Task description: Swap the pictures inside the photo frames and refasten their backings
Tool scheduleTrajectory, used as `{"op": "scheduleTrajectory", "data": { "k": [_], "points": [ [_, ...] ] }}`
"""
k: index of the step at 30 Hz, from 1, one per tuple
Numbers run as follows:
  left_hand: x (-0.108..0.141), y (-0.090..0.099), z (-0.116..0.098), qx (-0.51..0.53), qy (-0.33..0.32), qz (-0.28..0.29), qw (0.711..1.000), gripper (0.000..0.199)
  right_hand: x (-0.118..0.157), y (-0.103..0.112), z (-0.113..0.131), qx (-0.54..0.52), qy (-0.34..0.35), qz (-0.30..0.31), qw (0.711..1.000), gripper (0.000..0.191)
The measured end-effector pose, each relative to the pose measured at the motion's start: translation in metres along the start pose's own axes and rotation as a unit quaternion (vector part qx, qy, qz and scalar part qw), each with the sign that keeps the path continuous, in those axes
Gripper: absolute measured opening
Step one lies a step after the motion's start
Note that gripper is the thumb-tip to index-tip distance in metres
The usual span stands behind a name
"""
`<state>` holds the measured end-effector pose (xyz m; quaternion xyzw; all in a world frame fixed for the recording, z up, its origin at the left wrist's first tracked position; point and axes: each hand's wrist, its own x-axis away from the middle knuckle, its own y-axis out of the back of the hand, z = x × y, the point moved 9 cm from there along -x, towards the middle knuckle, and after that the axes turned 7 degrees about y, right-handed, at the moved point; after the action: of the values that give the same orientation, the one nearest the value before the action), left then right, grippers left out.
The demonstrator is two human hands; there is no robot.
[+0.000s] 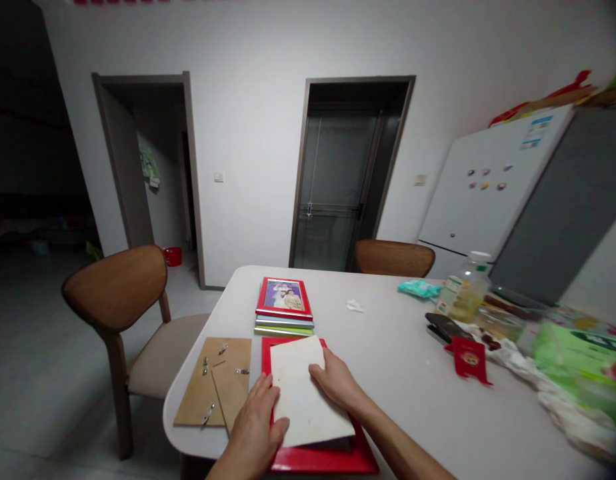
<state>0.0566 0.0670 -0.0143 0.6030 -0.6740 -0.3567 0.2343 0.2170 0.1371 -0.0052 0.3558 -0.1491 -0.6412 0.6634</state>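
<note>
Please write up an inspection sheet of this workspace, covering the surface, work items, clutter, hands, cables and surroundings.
Surface: white table, rounded corners.
Work items: white sheet lying askew over red frame; brown backing board with metal clips at left; stacked frames beyond.
Clutter: crumpled tissue; at right, turquoise packet, bottle, red item, green package.
Hands: left hand at the sheet's left edge; right hand at its right edge.
Cables: nothing seen.
Surroundings: chair at left, another behind the table; refrigerator; two doorways.
</note>
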Motion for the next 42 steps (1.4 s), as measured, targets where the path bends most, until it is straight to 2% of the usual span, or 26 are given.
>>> {"op": "scheduleTrajectory", "data": {
  "k": [5,13,23,34,42],
  "points": [
    [0.0017,-0.0004,-0.0039,-0.036,0.02,0.026,0.999,0.047,0.0033,-0.0001,-0.0027,0.14,-0.035,0.03,0.989,0.041],
    [0.0006,-0.0006,-0.0039,-0.045,0.018,0.027,0.998,0.044,0.006,0.0027,-0.0032,0.249,-0.065,0.053,0.965,0.036],
    [0.0009,-0.0008,-0.0047,-0.049,0.008,0.023,0.999,0.036,0.0072,0.0035,-0.0039,0.296,-0.097,0.081,0.947,0.042],
    [0.0013,-0.001,-0.0054,-0.053,0.004,0.017,0.998,0.033,0.0069,0.003,-0.0027,0.307,-0.089,0.086,0.944,0.04],
    [0.0017,-0.0014,-0.0046,-0.048,0.008,0.01,0.999,0.031,0.0054,-0.0018,-0.0048,0.309,-0.05,0.07,0.947,0.044]
  ]
}}
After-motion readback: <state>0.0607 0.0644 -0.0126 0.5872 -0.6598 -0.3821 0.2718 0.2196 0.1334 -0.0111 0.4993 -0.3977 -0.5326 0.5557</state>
